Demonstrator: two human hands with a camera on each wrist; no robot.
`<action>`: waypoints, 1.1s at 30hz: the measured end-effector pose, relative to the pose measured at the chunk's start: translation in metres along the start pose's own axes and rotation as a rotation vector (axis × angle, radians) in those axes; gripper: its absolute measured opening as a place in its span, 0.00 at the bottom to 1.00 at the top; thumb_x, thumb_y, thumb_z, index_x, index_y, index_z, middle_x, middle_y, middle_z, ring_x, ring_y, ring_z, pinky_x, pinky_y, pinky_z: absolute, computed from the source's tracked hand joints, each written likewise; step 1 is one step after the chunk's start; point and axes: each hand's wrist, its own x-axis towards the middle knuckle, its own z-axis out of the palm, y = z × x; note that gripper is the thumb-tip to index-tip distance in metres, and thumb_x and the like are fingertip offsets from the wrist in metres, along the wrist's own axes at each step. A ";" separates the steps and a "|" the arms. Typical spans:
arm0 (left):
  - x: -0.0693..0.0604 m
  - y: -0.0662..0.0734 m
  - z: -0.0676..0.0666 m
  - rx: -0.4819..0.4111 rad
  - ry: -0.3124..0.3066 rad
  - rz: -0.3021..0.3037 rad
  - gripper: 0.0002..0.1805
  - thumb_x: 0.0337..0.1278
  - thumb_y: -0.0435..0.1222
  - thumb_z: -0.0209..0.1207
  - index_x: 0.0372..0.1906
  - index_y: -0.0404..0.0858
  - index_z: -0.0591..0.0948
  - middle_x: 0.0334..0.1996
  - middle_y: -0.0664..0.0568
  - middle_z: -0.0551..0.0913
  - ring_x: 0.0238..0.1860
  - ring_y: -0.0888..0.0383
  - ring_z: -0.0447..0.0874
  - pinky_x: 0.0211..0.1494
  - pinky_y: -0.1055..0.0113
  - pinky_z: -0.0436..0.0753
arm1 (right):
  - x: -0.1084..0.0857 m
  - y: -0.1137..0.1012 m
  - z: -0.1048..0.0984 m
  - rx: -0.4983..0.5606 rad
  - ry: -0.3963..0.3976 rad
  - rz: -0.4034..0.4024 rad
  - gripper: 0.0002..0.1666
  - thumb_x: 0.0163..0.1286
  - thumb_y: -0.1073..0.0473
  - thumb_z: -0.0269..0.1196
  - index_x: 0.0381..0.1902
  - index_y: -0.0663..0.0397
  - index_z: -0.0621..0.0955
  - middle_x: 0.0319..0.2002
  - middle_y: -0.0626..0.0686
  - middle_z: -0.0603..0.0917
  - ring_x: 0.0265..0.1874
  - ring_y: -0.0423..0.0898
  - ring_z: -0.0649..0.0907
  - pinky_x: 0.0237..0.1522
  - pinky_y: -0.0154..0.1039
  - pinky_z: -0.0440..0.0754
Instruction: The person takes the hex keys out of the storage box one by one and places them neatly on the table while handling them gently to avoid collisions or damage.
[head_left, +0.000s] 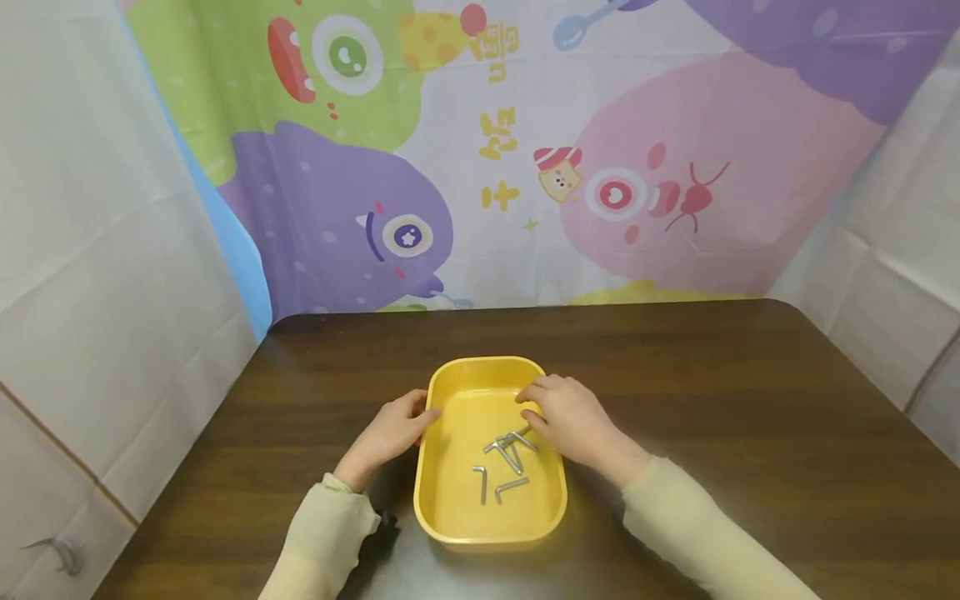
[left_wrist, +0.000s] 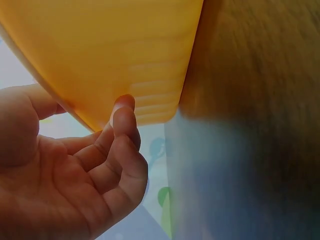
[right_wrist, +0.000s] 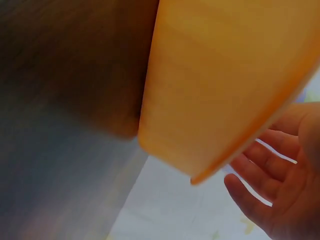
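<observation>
On the table stands a yellow tray with several L-shaped hex keys lying in it, some crossed in a small pile near the right wall. My left hand pinches the tray's left rim, thumb over the edge; the left wrist view shows its fingers against the outer wall. Over the right rim reaches my right hand, its thumb and fingers inside the tray just above the pile. In the right wrist view its fingertips are partly hidden behind the rim.
The dark wooden table spreads around the tray. Behind it hangs a cloth printed with cartoon figures, and pale wall coverings rise at both sides. Something small and black shows beside the left sleeve.
</observation>
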 end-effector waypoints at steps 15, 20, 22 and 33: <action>-0.001 -0.002 0.002 0.011 -0.026 -0.020 0.21 0.60 0.37 0.51 0.56 0.31 0.69 0.29 0.47 0.78 0.22 0.59 0.73 0.27 0.68 0.73 | 0.005 -0.016 0.019 -0.188 -0.263 -0.122 0.16 0.57 0.55 0.62 0.45 0.48 0.80 0.36 0.48 0.81 0.35 0.44 0.80 0.42 0.43 0.71; -0.002 -0.003 0.003 0.013 -0.013 -0.018 0.21 0.59 0.37 0.51 0.55 0.32 0.69 0.29 0.47 0.78 0.22 0.59 0.73 0.28 0.68 0.73 | 0.006 -0.020 0.024 -0.211 -0.249 -0.108 0.12 0.56 0.56 0.62 0.40 0.47 0.82 0.31 0.47 0.81 0.31 0.43 0.79 0.38 0.43 0.69; -0.001 -0.004 0.003 0.011 -0.011 -0.020 0.21 0.58 0.37 0.51 0.55 0.32 0.69 0.28 0.47 0.78 0.22 0.59 0.73 0.28 0.68 0.73 | 0.006 -0.021 0.026 -0.212 -0.237 -0.101 0.09 0.55 0.57 0.62 0.36 0.47 0.82 0.28 0.47 0.80 0.29 0.43 0.78 0.37 0.42 0.69; 0.000 0.000 0.002 0.018 -0.028 -0.011 0.21 0.59 0.37 0.51 0.56 0.32 0.69 0.30 0.47 0.78 0.23 0.59 0.74 0.29 0.68 0.74 | 0.010 -0.020 0.034 -0.243 -0.232 -0.052 0.04 0.51 0.62 0.63 0.25 0.47 0.79 0.23 0.45 0.74 0.24 0.42 0.74 0.32 0.40 0.67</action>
